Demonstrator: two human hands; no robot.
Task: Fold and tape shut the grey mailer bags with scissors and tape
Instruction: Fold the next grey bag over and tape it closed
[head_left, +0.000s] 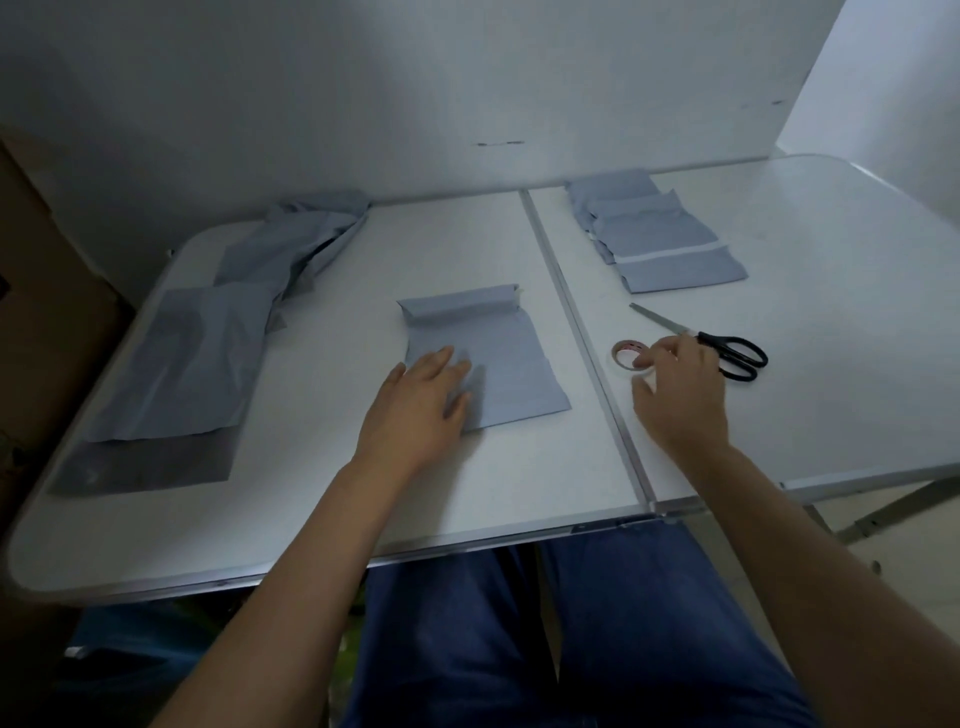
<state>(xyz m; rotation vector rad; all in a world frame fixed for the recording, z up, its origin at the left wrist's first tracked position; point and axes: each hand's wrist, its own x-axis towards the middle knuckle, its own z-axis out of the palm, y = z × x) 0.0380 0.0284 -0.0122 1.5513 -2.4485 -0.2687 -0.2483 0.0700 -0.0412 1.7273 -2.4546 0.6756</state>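
The grey mailer bag lies mid-frame on the white table, top edge folded over, my left hand pressing flat on its lower left corner. My right hand pinches the tape roll; scissors lie just right

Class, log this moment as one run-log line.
left hand presses mailer | right hand at tape roll | scissors idle

left hand pressing mailer bag, right hand at tape roll
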